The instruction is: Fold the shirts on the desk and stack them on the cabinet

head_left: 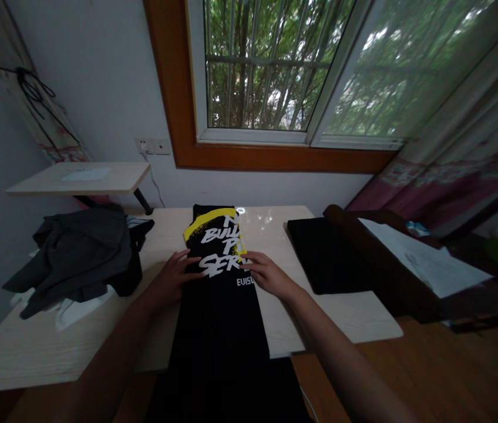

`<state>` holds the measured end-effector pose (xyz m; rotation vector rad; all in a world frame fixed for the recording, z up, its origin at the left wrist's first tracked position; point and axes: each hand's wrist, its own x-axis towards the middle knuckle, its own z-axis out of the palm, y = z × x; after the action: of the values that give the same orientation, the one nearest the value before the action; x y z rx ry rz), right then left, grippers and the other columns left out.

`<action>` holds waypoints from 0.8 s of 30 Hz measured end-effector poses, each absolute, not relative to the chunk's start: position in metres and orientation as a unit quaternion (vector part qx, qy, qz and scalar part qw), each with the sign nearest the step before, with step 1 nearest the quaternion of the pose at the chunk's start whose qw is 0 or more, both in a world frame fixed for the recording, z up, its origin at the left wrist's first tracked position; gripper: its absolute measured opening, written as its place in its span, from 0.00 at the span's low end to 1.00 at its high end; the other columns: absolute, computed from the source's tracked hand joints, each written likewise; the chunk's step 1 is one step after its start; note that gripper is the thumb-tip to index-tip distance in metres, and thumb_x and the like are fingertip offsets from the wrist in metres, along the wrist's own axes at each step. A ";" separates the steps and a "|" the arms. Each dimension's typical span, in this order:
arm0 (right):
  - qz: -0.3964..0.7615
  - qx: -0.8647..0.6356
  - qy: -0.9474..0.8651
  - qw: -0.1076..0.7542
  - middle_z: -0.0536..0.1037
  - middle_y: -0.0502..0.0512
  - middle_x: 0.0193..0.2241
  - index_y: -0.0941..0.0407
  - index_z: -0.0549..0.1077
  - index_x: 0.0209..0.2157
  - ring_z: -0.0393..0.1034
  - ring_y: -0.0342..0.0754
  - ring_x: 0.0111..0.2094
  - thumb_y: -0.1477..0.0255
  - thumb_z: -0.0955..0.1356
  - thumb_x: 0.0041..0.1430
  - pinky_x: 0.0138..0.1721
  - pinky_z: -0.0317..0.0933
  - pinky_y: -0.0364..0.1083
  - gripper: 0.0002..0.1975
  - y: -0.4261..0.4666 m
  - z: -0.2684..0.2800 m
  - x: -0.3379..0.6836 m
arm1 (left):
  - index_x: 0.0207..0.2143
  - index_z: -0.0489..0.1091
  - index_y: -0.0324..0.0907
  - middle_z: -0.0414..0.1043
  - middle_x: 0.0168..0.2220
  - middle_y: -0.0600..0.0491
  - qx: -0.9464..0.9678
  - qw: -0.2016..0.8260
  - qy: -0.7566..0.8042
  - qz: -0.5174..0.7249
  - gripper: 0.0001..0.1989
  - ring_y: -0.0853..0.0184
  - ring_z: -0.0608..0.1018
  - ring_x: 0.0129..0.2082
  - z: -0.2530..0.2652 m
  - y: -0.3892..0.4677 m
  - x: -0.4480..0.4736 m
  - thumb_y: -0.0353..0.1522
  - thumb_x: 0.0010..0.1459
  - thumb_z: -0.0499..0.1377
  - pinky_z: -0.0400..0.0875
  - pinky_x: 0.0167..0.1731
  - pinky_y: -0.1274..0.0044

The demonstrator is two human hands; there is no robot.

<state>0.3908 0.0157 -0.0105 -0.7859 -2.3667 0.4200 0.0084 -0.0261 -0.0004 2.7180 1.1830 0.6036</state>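
Black printed shirt (219, 320) lies on the tabletop (275, 222). Left of it, a clothes pile (84, 252) sits crumpled, layers hidden. The left hand (173, 277) rests fingers spread on the shirt, apparently narrowed by side folds, its length unfolded, near end lost in black. The right hand (272, 274) touches its edge; whether either grip pinches cloth is unclear. Rightward, a black bundle (326, 255) lies flat, details too dark.

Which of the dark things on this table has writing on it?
The black garment in the middle, touched by the left hand and right hand: it shows white letters. The grey heap and flat black item show none.
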 end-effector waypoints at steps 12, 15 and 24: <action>0.199 -0.249 -0.913 0.256 0.72 0.55 0.61 0.46 0.81 0.47 0.46 0.58 0.71 0.70 0.71 0.63 0.67 0.50 0.63 0.12 -0.046 0.000 0.395 | 0.60 0.70 0.54 0.74 0.58 0.51 0.932 0.140 0.254 0.217 0.22 0.61 0.72 0.62 -0.003 -0.029 0.019 0.30 0.66 0.56 0.59 0.66 0.57; 0.240 -0.244 -0.906 0.251 0.81 0.55 0.51 0.46 0.82 0.46 0.54 0.55 0.69 0.66 0.69 0.67 0.69 0.42 0.64 0.10 -0.056 0.003 0.395 | 0.58 0.72 0.53 0.77 0.56 0.51 0.931 0.161 0.239 0.225 0.20 0.61 0.74 0.60 -0.003 -0.037 0.020 0.29 0.65 0.56 0.62 0.65 0.59; 0.490 -0.301 -0.764 0.293 0.82 0.52 0.32 0.51 0.83 0.36 0.77 0.49 0.36 0.57 0.69 0.65 0.45 0.69 0.49 0.14 -0.077 0.044 0.391 | 0.46 0.80 0.49 0.83 0.42 0.51 0.835 0.339 0.385 0.201 0.16 0.60 0.83 0.43 0.030 -0.089 0.020 0.32 0.57 0.59 0.76 0.47 0.69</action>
<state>0.3912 -0.0766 0.0440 -0.8018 -2.0342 1.3054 0.0203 -0.0894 0.0298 2.1732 1.0015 0.5236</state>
